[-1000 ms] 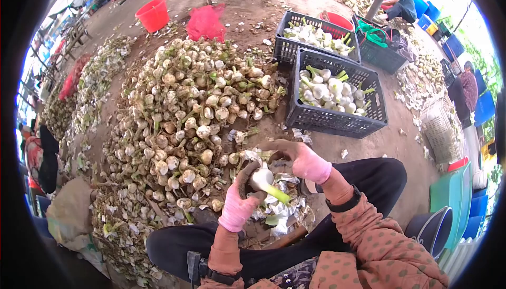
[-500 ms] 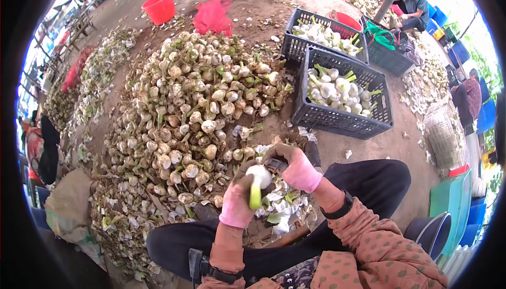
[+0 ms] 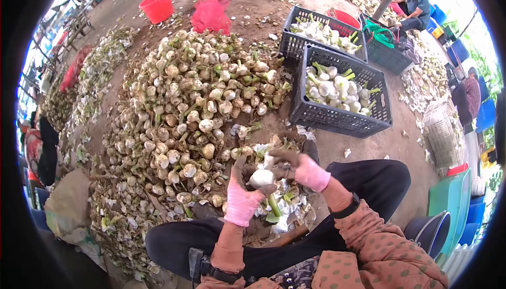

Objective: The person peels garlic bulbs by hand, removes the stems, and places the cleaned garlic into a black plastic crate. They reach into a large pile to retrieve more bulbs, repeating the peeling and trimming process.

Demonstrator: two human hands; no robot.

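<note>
In my left hand (image 3: 245, 194), gloved in pink with dirty fingers, is a white garlic bulb (image 3: 262, 179) with its green stem hanging down. The thumb lies across the stem. My right hand (image 3: 301, 169), in a matching glove, is just right of the bulb with its fingers curled towards it; what they grip is too blurred to make out. White peels (image 3: 284, 204) lie on the ground beneath both hands. A large heap of unpeeled garlic (image 3: 184, 94) spreads ahead and to the left.
Black crates (image 3: 342, 123) of cleaned garlic stand at the upper right. A red bucket (image 3: 157, 6) and red mesh bag (image 3: 211, 16) lie beyond the heap. Another person (image 3: 416, 7) sits at the far right. A teal tub (image 3: 448, 199) is at the right.
The bulb has turned so its white end points up and its stem lower right. My left hand's fingers have straightened upwards; my right hand has shifted slightly right.
</note>
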